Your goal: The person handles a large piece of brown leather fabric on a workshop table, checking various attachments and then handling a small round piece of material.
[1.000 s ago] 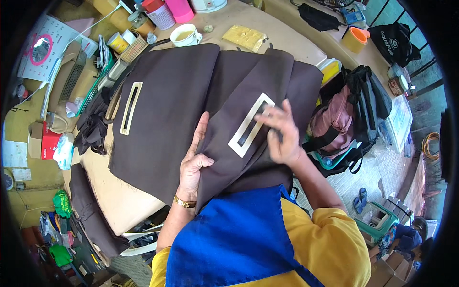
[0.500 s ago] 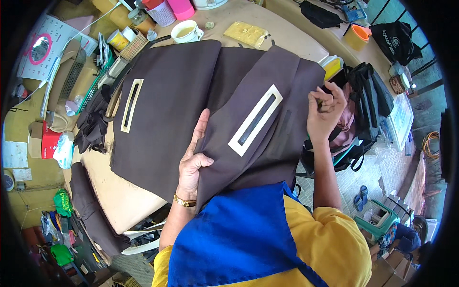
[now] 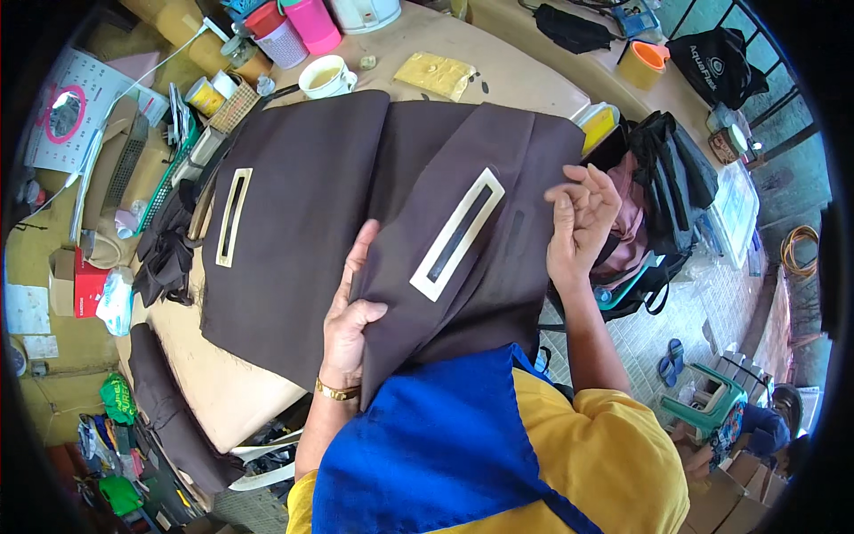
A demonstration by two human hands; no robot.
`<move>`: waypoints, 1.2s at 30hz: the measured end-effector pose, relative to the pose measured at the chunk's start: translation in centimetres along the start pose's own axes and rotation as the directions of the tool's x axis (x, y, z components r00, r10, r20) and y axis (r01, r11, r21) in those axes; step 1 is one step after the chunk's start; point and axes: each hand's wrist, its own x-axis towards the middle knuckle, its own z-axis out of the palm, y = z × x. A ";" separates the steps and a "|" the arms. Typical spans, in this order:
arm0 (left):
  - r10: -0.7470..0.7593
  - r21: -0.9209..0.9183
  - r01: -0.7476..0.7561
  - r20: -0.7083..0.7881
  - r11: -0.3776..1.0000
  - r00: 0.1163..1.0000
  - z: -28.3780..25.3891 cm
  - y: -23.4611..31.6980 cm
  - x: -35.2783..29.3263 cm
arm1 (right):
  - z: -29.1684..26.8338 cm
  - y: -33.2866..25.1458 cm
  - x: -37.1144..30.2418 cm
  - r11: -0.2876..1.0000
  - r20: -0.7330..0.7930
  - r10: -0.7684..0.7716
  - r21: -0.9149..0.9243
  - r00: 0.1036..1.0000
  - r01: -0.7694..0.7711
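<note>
Dark brown fabric [image 3: 289, 187] lies spread over the table in overlapping panels. On the left panel is a narrow slot with a cream-coloured frame [image 3: 233, 218]; a larger cream frame [image 3: 458, 234] sits on the folded piece to the right. My left hand [image 3: 345, 329] grips that piece by its left edge, thumb on top and other fingers partly hidden beneath. Off the right side of the fabric, my right hand [image 3: 583, 227] is raised, its fingers loosely bent and apart, with nothing visible in them.
A cup of drink [image 3: 327, 78] and a yellow packet [image 3: 434, 76] stand beyond the fabric. Dark bags [image 3: 672, 182] crowd the right side. A roll of dark cloth [image 3: 173, 409] rests at the table's left edge, and a green stool [image 3: 712, 405] is on the floor.
My right hand's fingers have loosened from a pinch-like curl and spread apart. My left hand keeps its hold on the fabric. The whole view has shifted slightly.
</note>
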 end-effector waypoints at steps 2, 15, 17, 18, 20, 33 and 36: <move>-0.092 0.285 0.092 -0.012 0.954 0.996 -0.2 -0.7 -0.6 | 0.3 -1.0 0.5 0.996 0.041 -0.075 -0.053 0.996 0.077; 0.027 0.719 -0.656 0.669 0.229 0.742 6.2 0.6 -1.1 | -4.1 -5.2 2.7 0.843 0.591 -0.028 -0.420 0.806 0.337; -0.024 0.730 -0.645 0.666 0.227 0.745 5.9 0.8 -1.6 | -5.5 -4.6 1.8 0.802 0.550 0.009 -0.503 0.835 0.323; -0.024 0.725 -0.640 0.667 0.254 0.745 5.9 0.9 -1.8 | -6.2 -4.3 1.3 0.782 0.526 0.031 -0.542 0.850 0.307; 0.001 0.707 -0.637 0.669 0.307 0.743 6.0 0.5 -2.0 | -7.2 -3.8 0.3 0.742 0.490 0.053 -0.602 0.870 0.294; 0.083 0.634 -0.588 0.641 0.502 0.763 6.5 -1.4 -1.2 | -8.0 -2.6 -1.2 0.717 0.436 0.079 -0.650 0.896 0.253; 0.010 0.461 -0.110 0.215 0.881 0.977 4.8 -2.5 -0.6 | -7.9 -2.2 -1.3 0.728 0.347 -0.068 -0.624 0.935 0.284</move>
